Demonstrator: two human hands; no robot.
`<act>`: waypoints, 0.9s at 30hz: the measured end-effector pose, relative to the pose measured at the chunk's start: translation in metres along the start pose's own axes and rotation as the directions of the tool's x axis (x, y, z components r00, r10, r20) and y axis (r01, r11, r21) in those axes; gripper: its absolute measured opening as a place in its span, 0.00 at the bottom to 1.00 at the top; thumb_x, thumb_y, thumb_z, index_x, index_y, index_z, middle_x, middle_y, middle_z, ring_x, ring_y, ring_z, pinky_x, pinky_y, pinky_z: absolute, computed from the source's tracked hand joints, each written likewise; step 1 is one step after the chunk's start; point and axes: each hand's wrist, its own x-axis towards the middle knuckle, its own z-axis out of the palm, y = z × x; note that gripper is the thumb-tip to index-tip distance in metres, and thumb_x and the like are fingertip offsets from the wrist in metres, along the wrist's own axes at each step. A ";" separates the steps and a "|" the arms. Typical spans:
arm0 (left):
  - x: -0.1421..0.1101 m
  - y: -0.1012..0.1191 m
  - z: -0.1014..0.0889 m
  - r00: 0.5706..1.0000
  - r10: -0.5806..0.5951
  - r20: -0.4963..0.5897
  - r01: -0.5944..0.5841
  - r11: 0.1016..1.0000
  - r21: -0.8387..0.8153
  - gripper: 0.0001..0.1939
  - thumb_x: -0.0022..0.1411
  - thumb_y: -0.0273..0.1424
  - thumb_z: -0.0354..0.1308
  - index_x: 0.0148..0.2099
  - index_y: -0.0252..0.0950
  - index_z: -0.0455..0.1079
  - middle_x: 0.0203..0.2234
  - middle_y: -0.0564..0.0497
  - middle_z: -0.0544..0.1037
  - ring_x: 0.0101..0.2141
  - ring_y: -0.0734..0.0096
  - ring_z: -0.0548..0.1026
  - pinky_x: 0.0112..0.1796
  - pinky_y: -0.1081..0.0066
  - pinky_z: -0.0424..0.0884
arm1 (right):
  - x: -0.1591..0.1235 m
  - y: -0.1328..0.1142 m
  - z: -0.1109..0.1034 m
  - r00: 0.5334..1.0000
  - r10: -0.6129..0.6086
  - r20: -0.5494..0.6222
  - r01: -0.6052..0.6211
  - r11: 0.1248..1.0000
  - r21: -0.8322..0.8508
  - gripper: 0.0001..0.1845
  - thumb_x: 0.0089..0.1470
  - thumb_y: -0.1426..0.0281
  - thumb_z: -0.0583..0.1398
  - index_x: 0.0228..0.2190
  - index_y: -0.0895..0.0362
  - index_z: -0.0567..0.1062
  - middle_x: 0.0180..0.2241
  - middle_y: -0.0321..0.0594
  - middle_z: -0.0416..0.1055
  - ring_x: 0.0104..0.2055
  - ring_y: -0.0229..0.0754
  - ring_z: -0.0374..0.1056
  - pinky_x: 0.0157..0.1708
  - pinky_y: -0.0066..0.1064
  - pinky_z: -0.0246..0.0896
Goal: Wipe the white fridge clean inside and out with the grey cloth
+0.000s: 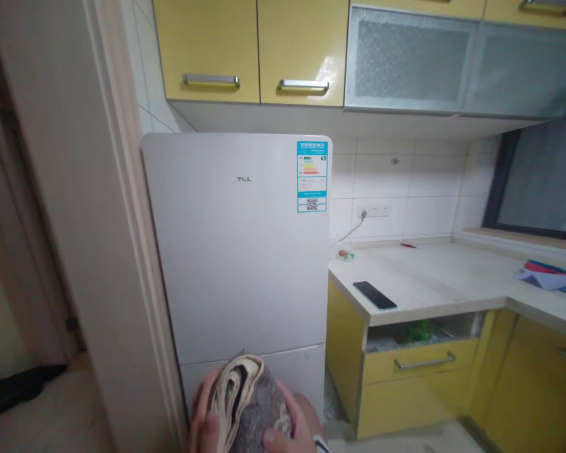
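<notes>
1. Hands: I read the left hand point(202, 412) as curled around one side of the rolled cloth point(260, 412), its thumb pressed near the layered end. The right hand point(298, 420) wraps the other side, thumb against the grey face. Both are closed on the cloth; the lower parts are cut off by my view's bottom edge.

2. Location: the cloth is held up at the bottom of the view, in front of the lower part of the fridge point(245, 264). I cannot tell whether it also rests on anything below.

3. Done, as far as I can judge: the cloth is gathered into a compact bundle. Several cream-edged layers show at the end, curled one inside another.

4. Open items: the bundle is in both hands, so I log no release or placing. Whether the rolling is complete, I cannot tell; the underside is hidden.

5. Surroundings: the fridge's upper door looks shut, and so does the drawer point(419, 365). The phone point(375, 295) lies flat near the counter point(453, 277) edge, with colourful items point(547, 277) farther right. I see neither hand touching any of these.
</notes>
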 end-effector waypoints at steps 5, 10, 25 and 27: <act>0.092 -0.011 0.055 0.991 -0.045 0.127 0.027 0.989 0.144 0.46 0.74 0.56 0.39 0.81 0.29 0.48 0.81 0.35 0.45 0.80 0.49 0.37 0.76 0.46 0.38 | -0.007 -0.029 -0.030 0.959 -0.063 -0.278 0.042 0.996 -0.081 0.55 0.34 0.46 0.80 0.61 0.51 0.71 0.54 0.50 0.78 0.58 0.62 0.75 0.65 0.57 0.64; 0.119 -0.031 0.079 0.994 -0.038 0.098 0.022 0.987 0.161 0.49 0.72 0.55 0.49 0.81 0.27 0.46 0.81 0.29 0.34 0.79 0.49 0.33 0.76 0.52 0.39 | -0.014 -0.063 -0.027 0.939 -0.063 -0.339 0.038 0.996 -0.081 0.53 0.37 0.50 0.80 0.62 0.49 0.71 0.58 0.47 0.76 0.61 0.59 0.73 0.64 0.49 0.66; 0.022 0.042 0.061 0.804 -0.389 0.449 0.577 0.691 -0.435 0.48 0.41 0.50 0.83 0.61 0.36 0.77 0.45 0.41 0.88 0.49 0.42 0.86 0.54 0.54 0.81 | 0.007 -0.065 -0.052 0.939 -0.283 -0.197 0.055 0.686 -0.725 0.36 0.58 0.57 0.73 0.65 0.47 0.75 0.63 0.44 0.72 0.67 0.52 0.68 0.68 0.37 0.62; 0.026 0.049 0.053 0.696 -0.517 0.498 0.718 0.510 -0.475 0.46 0.45 0.51 0.82 0.63 0.39 0.75 0.45 0.42 0.89 0.49 0.44 0.86 0.52 0.53 0.82 | 0.006 -0.064 -0.054 0.943 -0.201 -0.265 -0.026 0.749 -0.663 0.42 0.57 0.52 0.73 0.68 0.47 0.72 0.64 0.45 0.72 0.67 0.54 0.68 0.67 0.40 0.63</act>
